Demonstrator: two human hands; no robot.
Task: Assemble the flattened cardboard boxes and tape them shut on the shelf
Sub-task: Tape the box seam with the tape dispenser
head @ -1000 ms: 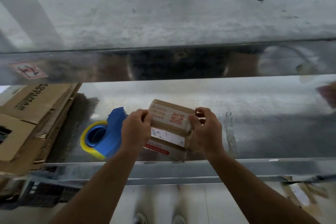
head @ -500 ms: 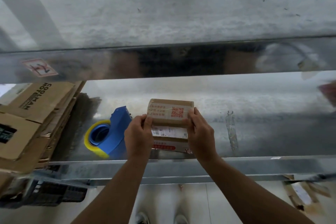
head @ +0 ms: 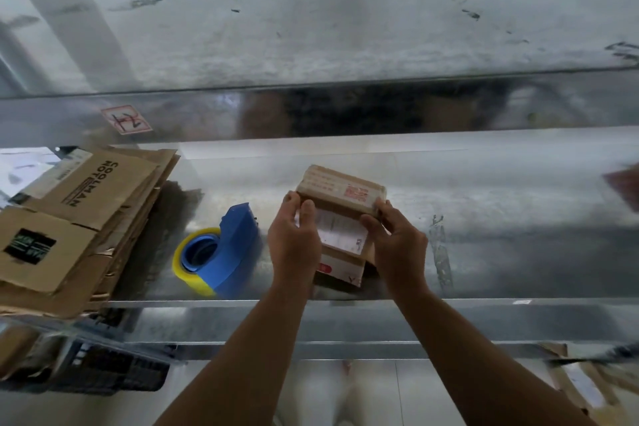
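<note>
While my left hand [head: 294,242] and right hand [head: 397,245] gripped one small cardboard box [head: 340,194], seemingly untaped, the tape dispenser [head: 221,252] lay beside it and flattened boxes [head: 86,218] waited.

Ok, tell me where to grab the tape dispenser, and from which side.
Probably take the tape dispenser by its raised blue far end, from above, with the left hand, which is nearest. That end stands clear of the shelf; the yellow roll fills the near end.
</note>
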